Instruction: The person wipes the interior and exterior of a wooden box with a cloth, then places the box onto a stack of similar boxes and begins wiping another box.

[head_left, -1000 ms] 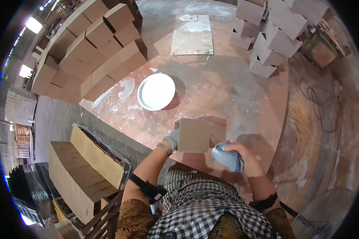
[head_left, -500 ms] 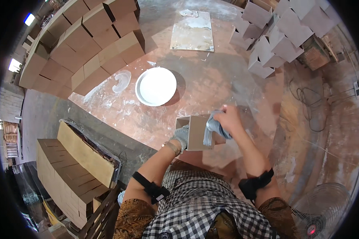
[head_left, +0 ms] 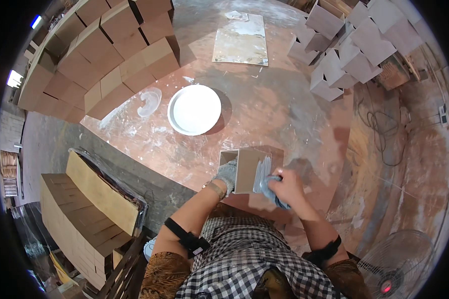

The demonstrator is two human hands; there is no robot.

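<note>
My left hand (head_left: 227, 173), in a grey knit glove, reaches into the open end of a brown box (head_left: 245, 172) and holds it from inside. The box hides its fingers. My bare right hand (head_left: 287, 186) is closed around a blue-grey cloth (head_left: 276, 193) just right of the box. Wet, pale streaks (head_left: 263, 174) cover the box face nearest the cloth. Beyond the box stands a round white pan (head_left: 194, 110) with white stuff inside.
Brown boxes (head_left: 90, 55) are stacked at far left, and whitish boxes (head_left: 351, 47) at far right. A stained board (head_left: 240, 40) lies at the back. More brown boxes (head_left: 75, 219) stand at near left. A fan (head_left: 399, 264) is at near right, and a cable (head_left: 379, 129) hangs at right.
My right hand has moved down and nearer to me with the cloth along the box's side, and more of the streaked face shows. The left hand keeps its place inside the box.
</note>
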